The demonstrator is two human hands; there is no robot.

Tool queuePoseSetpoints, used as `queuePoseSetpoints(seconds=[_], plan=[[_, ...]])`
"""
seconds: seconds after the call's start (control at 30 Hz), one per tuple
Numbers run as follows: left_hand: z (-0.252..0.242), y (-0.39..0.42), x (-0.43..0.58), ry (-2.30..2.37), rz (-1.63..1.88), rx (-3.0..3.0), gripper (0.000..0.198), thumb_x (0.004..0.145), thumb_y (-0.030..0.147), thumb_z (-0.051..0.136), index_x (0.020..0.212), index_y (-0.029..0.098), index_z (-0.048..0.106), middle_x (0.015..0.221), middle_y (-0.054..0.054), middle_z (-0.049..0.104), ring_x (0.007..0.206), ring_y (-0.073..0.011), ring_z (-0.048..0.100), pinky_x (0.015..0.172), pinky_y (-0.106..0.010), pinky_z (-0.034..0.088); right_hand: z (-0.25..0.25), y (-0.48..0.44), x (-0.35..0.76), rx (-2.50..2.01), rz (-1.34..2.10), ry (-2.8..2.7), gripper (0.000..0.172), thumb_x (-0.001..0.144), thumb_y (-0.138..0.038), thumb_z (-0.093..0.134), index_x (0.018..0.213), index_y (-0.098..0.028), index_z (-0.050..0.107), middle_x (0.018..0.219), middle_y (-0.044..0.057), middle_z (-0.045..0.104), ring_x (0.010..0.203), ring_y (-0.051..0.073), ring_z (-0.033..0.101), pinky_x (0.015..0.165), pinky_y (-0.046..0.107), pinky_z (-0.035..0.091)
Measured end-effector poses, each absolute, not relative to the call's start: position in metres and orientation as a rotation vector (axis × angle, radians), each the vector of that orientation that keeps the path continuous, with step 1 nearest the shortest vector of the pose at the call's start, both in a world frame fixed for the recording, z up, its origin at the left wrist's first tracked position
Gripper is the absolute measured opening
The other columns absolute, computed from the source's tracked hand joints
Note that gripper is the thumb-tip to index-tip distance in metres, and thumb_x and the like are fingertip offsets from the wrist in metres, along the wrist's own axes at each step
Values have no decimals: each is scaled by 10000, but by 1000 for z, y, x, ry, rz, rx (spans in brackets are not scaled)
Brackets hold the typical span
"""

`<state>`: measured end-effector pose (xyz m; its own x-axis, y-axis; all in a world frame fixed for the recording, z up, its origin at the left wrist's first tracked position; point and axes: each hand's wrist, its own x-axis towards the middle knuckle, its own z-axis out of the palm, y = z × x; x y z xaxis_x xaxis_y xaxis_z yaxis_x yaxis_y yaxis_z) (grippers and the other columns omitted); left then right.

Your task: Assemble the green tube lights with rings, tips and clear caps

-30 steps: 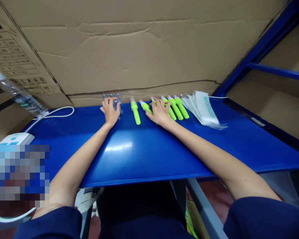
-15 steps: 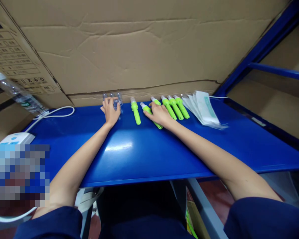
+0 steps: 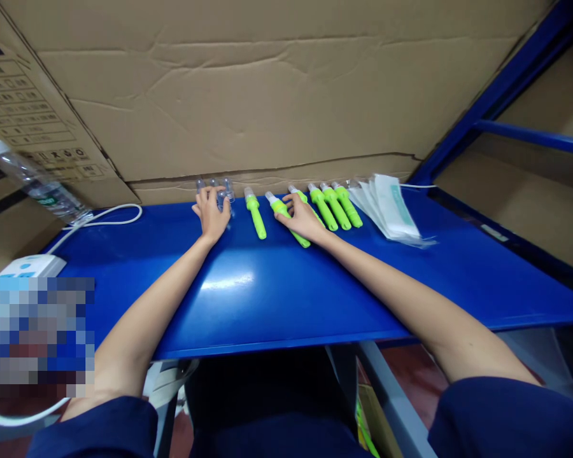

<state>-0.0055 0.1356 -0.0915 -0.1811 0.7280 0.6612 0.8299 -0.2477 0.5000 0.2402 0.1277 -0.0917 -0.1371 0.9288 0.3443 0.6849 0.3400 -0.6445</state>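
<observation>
Several lime-green pens with clear tips lie in a loose row at the back of the blue table. My right hand [image 3: 302, 216] rests over two of them, its fingers apart, touching the green pen [image 3: 296, 236] beneath it. Left of that hand lies another green pen [image 3: 256, 217] by itself. Three more, one of them the rightmost green pen [image 3: 349, 208], lie on the other side. My left hand [image 3: 212, 213] is spread over a small group of clear plastic caps [image 3: 227, 189] near the cardboard; its fingers partly hide them.
White-and-green packets [image 3: 394, 207] lie right of the pens. A clear bottle [image 3: 48, 191] leans at the far left, near a white cable and a power strip [image 3: 38, 266]. Cardboard [image 3: 267, 95] stands behind the blue table [image 3: 277, 305]; a blue frame [image 3: 487, 95] rises at the right.
The lone pen and the one under my right hand have shifted slightly left at their tips. My right hand has moved slightly left; my left hand has hardly moved.
</observation>
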Motion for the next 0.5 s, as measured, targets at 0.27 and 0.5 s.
queuePoseSetpoints(seconds=[0.27,0.5], plan=[[-96,141,-8,-1793,-1563,-1965,238,903,352,616,1124,268,647,1239,-133,574,1210,-366,509,1068,-641,362,-92,129,243,-1199,176,-1914,545,841,-363,552,1323,-109,524,1291,194,574,1129,316,573,976,449,474],[-99,145,-11,-1728,-1653,-1986,258,900,413,622,1108,262,640,1225,-142,563,1197,-375,504,1077,-674,339,-88,123,240,-1144,136,-1964,508,867,-336,542,1333,-139,504,1283,179,581,1147,312,559,993,455,460]])
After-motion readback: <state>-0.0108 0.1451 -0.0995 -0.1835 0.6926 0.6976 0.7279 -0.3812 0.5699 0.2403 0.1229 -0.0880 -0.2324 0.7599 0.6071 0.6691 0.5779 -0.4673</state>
